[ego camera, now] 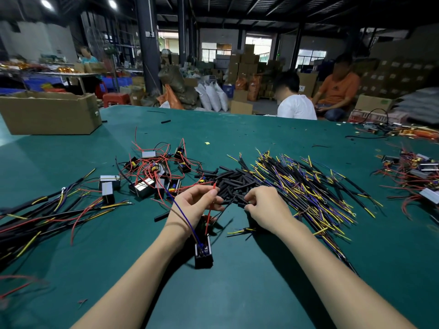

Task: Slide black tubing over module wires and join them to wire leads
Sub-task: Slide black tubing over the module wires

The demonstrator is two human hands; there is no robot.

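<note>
Nearest you, the module (203,255) stands on the counter (249,281), its red wire (209,216) running up and away into your left hand (196,205), which pinches the tip. No tubing is on it yet. Your right hand (266,207), fingers curled, picks at the black tubing pile (234,184); its catch is hidden. Beyond, the wire leads (306,184) lie unjoined.

I sit at a broad green table (261,129) in a dim warehouse. Far off, stacked cardboard boxes (247,65) stand before bright windows (213,53). Dark pillars (148,43) rise beneath two ceiling lamps (111,3).
</note>
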